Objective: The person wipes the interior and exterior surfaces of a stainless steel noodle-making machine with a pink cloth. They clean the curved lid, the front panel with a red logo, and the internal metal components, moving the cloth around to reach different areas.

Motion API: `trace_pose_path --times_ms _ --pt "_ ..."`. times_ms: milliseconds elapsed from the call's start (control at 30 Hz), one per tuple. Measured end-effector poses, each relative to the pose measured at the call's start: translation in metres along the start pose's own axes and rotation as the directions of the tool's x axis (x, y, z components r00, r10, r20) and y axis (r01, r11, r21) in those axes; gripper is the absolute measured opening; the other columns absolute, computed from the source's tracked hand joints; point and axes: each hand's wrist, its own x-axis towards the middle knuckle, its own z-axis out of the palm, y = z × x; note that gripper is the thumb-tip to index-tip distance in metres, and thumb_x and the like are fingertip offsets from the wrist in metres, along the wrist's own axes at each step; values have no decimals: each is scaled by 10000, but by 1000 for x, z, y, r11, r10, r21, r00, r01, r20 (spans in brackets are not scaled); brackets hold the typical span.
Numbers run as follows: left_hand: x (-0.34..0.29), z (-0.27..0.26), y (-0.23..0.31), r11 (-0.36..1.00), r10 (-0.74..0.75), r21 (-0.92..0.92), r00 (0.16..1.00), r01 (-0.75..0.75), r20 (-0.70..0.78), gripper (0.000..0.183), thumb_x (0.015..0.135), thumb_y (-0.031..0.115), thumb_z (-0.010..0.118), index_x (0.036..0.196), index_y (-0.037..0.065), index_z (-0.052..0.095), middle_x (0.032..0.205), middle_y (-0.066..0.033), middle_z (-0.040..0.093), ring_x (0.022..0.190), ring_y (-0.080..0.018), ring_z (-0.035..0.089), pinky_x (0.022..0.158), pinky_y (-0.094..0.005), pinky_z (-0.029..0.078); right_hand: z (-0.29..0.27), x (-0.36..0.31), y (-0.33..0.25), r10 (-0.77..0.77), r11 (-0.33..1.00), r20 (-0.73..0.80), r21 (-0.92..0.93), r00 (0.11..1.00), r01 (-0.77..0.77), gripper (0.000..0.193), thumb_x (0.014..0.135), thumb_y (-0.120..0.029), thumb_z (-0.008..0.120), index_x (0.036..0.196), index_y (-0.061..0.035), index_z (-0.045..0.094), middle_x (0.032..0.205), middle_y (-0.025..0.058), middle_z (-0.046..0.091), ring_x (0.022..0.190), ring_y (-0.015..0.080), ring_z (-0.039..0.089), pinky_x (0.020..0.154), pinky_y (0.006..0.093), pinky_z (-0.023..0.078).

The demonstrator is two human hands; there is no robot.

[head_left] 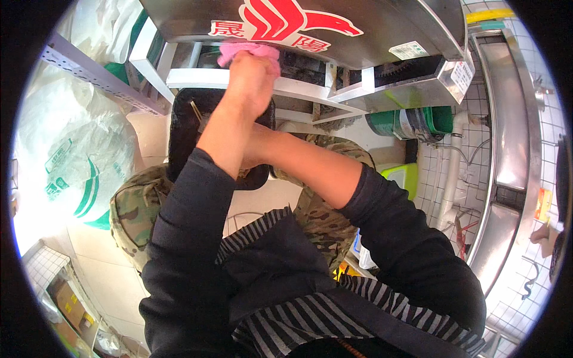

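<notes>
Fingers bunched on a pink cloth

Bent and drawn together on the left hand, not spread — closed over the cloth, with tips lost from sight. Held at the white metal bar, just under the lower edge of a dark panel with a red emblem. Probably crumpled thick so as to pad the grip and keep skin off the metal.

Crossed behind the left forearm: right hand, mostly hidden, over a black bin. Cannot tell there whether spread or closed, nor whether gripping the thin stick nearby. Between camouflage-clad knees for the bin — perhaps to keep it steady and close.
</notes>
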Motion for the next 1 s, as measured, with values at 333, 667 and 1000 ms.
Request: trace_pose_path --times_ms 333,667,1000 --pt "-20 33 -37 979 -93 -152 962 135 256 342 743 -100 544 1077 -29 549 966 -127 578 884 -229 542 751 -355 460 3 6 -21 87 989 134 -129 987 -70 652 944 -418 638 1487 -96 476 1365 216 605 1312 396 544 1102 502 425" --pt "-17 36 -39 957 -171 -194 962 214 215 344 762 -60 575 1100 -8 540 981 -116 569 872 -208 528 719 -362 450 10 6 -31 79 995 156 -76 985 -67 672 965 -485 622 1499 -106 472 1348 225 623 1269 414 583 1059 495 472" --pt "30 -55 12 894 68 -442 950 77 303 156 785 -12 503 828 -68 642 869 -214 651 744 -378 631 736 -505 571 -1 0 -42 -32 999 -230 34 973 40 388 921 -352 672 1200 -84 701 1242 210 696 1167 363 655 997 477 515"
